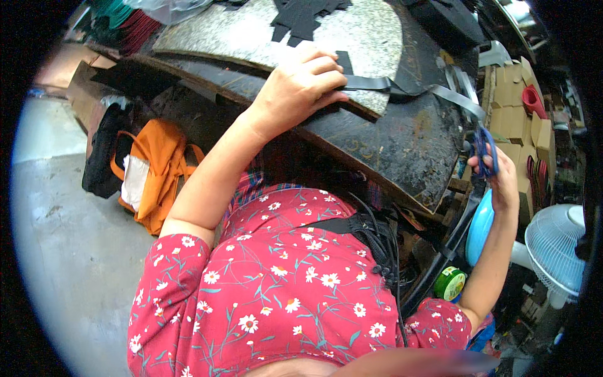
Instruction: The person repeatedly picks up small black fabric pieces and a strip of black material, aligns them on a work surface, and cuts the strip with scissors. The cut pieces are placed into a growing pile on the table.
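My left hand (298, 91) is closed at the near edge of a speckled stone-like board, pinching the end of a long dark strap (370, 83). From there the strap twists once and runs right across the black worktop. Out at the right, my right hand (504, 179) grips blue-handled scissors (483, 151), with fingers around the handles. The strap's greyish far part reaches the scissors; whether the blades touch it I cannot tell. Several cut black strips (304, 19) lie piled on the board (370, 31), beyond my left hand.
Beneath the board is a worn black table (402, 147). Cardboard boxes (509, 119) and a blue-white fan (556, 245) stand at the right. An orange bag (160, 169) sits on the grey floor at left. A green round tin (450, 283) is near my right elbow.
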### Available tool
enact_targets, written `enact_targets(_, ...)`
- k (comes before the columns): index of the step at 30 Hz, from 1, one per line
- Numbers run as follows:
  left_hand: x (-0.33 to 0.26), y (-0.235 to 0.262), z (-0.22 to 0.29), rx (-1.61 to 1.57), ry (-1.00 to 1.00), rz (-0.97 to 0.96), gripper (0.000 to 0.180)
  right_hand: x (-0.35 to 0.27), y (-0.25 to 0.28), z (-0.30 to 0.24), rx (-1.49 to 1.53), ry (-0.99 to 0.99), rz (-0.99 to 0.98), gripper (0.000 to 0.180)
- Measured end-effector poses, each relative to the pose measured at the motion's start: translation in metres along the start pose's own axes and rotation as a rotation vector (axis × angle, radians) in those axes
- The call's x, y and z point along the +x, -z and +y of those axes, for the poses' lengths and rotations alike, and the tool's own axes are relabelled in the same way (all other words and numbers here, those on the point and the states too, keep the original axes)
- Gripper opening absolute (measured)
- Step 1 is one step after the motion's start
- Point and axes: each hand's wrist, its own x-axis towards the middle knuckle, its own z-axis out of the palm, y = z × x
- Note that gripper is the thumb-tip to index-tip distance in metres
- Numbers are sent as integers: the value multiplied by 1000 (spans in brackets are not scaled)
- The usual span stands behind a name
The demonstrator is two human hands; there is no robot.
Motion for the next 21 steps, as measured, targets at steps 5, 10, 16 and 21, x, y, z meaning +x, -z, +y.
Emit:
enact_targets(5,-1,1,-1,7,11,-22,24,-23,14,-14,178,101,204,42)
enact_targets(10,-2,1,10,128,35,2,23,-38,-33,-24,170,169,5,61)
enact_targets(16,-5,10,19,279,64,-20,20,-42,-100,-40,206,-73,-477,74)
enact_targets(21,-6,3,18,271,86,0,20,-17,-128,-51,-18,-129,-591,62)
